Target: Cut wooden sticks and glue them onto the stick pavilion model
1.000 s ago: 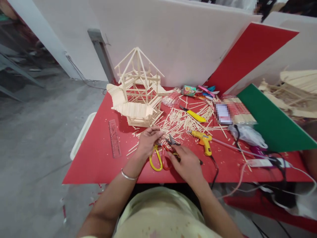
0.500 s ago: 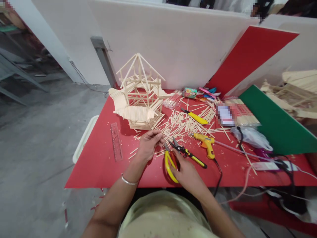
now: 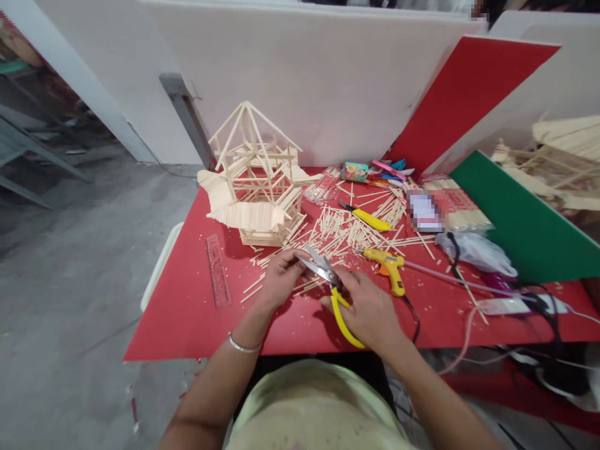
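My right hand [image 3: 368,309] is wrapped around yellow-handled scissors [image 3: 344,322]. Their silver blades stand apart and point up-left, reaching my left hand [image 3: 282,278]. Thumb and fingers of that hand are pinched together at the blade tips; whatever lies between them is too small or hidden to make out. Just beyond the hands lie many loose thin wooden sticks [image 3: 337,228], some cut short. Behind my left hand stands a model house made of sticks [image 3: 257,215], with a bare pointed roof frame and slatted lower eaves.
A clear ruler [image 3: 218,272] lies left on the red table [image 3: 173,325]. To the right are a yellow glue gun [image 3: 387,265] with cord, a yellow cutter knife [image 3: 372,219], a phone [image 3: 424,211], bagged sticks [image 3: 462,203] and a power strip [image 3: 509,306]. A white partition [image 3: 290,75] stands behind.
The scissors have swung open and moved up, their blades now over the left fingertips. My right hand has shifted right, and the black-and-yellow snips beside it no longer show. The view has shifted slightly.
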Tool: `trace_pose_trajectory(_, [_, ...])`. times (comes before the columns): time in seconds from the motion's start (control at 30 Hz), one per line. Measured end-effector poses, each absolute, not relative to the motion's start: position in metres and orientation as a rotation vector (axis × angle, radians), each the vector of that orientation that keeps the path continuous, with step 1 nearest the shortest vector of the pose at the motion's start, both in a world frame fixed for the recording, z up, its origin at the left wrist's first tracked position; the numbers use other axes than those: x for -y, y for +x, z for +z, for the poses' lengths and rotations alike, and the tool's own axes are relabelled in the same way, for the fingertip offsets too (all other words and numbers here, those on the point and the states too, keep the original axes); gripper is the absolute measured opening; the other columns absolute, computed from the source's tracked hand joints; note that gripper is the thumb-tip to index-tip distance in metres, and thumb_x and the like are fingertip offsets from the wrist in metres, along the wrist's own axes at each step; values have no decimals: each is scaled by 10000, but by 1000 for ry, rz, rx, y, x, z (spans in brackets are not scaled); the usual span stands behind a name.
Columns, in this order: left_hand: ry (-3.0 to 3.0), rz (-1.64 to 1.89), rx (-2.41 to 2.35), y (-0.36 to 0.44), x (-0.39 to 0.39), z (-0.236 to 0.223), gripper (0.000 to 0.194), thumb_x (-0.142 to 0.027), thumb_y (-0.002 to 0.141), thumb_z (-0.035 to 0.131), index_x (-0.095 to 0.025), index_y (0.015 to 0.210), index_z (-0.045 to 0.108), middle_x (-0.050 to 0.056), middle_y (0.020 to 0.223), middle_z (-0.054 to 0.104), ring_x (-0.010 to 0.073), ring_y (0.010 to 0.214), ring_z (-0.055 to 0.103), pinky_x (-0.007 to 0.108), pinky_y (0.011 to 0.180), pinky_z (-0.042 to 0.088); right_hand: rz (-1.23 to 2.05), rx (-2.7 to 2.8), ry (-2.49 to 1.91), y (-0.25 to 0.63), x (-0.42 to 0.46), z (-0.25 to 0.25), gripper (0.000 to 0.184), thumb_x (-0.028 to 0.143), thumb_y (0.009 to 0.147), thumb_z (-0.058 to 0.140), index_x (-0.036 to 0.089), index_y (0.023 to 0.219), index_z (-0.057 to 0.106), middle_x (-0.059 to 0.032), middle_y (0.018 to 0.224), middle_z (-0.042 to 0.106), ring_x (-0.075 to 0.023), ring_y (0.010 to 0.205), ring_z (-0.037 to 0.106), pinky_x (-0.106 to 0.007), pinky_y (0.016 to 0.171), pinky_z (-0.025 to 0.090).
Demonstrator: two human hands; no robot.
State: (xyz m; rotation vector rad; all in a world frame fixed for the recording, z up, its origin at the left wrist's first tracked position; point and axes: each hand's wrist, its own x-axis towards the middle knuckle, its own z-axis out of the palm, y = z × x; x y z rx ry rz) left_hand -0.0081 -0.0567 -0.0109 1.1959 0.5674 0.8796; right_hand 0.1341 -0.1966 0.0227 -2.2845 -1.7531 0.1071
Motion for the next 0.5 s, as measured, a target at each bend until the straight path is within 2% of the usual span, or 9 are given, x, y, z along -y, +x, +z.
trace_pose_trajectory(0.5, [1312,893,-584,-9,57,-10,101,-255,830,667,-154,828,678,0,703,649,109,622,575,226,613,460,173,1780,-2225,137,194,23,525,491,890,553,218,1337,519,-114,1121,635,-252,947,642,-327,755,473])
